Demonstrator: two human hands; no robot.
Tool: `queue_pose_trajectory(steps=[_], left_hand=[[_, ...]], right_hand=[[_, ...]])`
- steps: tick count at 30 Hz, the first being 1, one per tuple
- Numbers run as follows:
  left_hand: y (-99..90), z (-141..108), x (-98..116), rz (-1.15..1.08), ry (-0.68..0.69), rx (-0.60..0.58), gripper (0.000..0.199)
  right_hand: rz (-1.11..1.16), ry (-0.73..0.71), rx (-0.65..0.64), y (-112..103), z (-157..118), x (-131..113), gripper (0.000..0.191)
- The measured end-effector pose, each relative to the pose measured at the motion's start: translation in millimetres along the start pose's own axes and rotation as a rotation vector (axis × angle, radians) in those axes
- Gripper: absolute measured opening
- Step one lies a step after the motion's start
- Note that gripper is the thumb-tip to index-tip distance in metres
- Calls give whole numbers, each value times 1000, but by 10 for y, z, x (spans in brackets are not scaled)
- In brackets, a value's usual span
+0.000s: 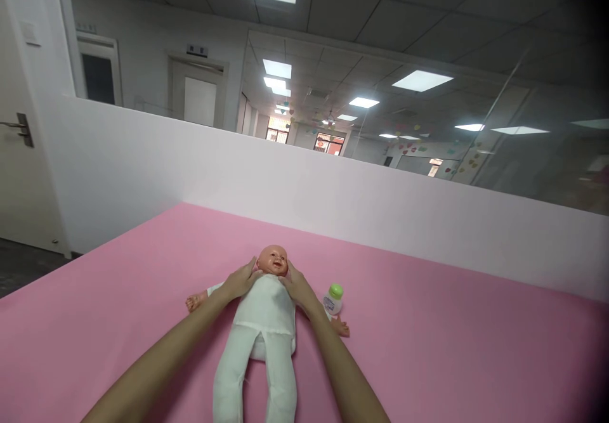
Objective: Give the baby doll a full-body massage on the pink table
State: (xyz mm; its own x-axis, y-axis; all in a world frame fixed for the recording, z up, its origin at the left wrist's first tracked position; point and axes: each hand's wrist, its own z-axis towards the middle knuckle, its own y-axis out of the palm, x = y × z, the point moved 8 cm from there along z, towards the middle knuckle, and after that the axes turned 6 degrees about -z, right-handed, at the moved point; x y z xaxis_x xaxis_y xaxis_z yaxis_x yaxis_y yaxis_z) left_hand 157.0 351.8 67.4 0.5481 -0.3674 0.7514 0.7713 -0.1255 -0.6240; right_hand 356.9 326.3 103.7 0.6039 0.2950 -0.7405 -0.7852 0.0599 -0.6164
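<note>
Doll, one: a baby figure with a bald, flesh-toned head and a soft white cloth body (264, 305), face up before you on a smooth pink tabletop (428, 347); head toward the wall, arms out to either side, legs running toward you past the lower edge of view.

Your left hand (242, 281): partly spread, at the doll's shoulder and neck, thumb near the collar, fingers pointing up beside the head; whether it grips, you cannot tell.

Your right hand (295, 283): likewise partly spread at the opposite shoulder, fingers up beside the head; firmness of hold, again, cannot be told.

Jar, one: small, translucent, labelled, with a rounded bright-green lid (333, 299), just beyond the doll's outstretched arm on your right.

Wall, one: low, plain white (333, 188), along the tabletop's far edge, glazing above.
</note>
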Motion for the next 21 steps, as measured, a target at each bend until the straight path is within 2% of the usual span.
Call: queue_pose_trajectory(steps=[2, 5, 7, 10, 14, 18, 21], left_hand=[[93, -113, -16, 92, 23, 62, 64], [249, -260, 5, 191, 90, 78, 64], [302, -336, -9, 213, 98, 66, 66], [280, -432, -40, 245, 134, 63, 65], [156, -547, -136, 339, 244, 80, 65], [-24, -664, -265, 478, 341, 157, 62], [-186, -759, -362, 583, 337, 207, 57]], right_hand=[[-88, 26, 81, 121, -126, 81, 66], [-162, 63, 182, 288, -312, 214, 68], [-181, 58, 172, 383, -386, 271, 68], [-200, 29, 115, 423, -441, 301, 66], [-315, 14, 79, 320, -559, 327, 67], [-551, -3, 118, 135, -799, 413, 62], [-737, -22, 147, -55, -1022, 529, 55]])
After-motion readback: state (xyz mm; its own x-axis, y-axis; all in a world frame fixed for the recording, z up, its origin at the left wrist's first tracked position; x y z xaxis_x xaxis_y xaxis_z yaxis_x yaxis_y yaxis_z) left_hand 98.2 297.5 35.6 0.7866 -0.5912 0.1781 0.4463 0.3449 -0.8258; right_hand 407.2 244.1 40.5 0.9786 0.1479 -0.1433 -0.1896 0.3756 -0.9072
